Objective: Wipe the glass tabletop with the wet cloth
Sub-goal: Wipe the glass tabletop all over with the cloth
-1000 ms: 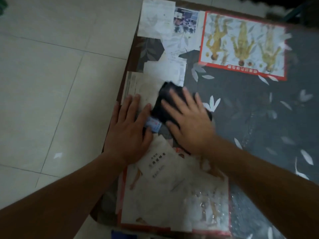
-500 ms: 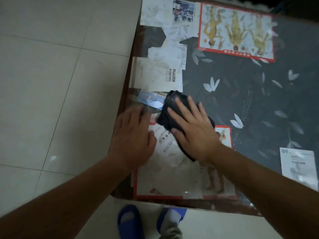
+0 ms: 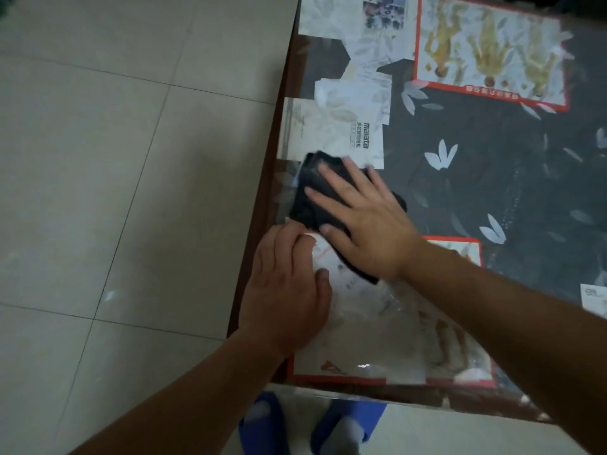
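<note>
Near the table's left edge, the right hand [image 3: 368, 224] lay flat with fingers spread, palm pressing down on the dark cloth [image 3: 315, 195]; not a clamp, fingers were apart and extended over the fabric. Cloth was bunched and dark, sat on the glass tabletop [image 3: 492, 178] just inside the brown table frame [image 3: 262, 205], partly hidden under the hand, a strip of it showing below the palm too. Cloth's far edge touched the white paper with printed text [image 3: 348, 136] lying under the glass.

Left hand [image 3: 285, 290] rested palm-down on the glass close to the near left corner, fingers loosely together and slightly curled, holding nothing, its fingertips just beside the cloth's near edge. Beneath it and the right forearm was a red-bordered poster [image 3: 394, 349], under glass. A second red-bordered poster with yellow figures [image 3: 489, 50] sat at the far side, well apart from both hands. More white papers [image 3: 328, 14] were at the far left corner. Dark liner with white leaf prints showed through the glass on the right.

Pale tiled floor [image 3: 115, 159] filled the left side. Blue slippers [image 3: 262, 425] with grey socks were visible at the bottom, just off the table's near edge. Some motion blur on the right fingertips.
</note>
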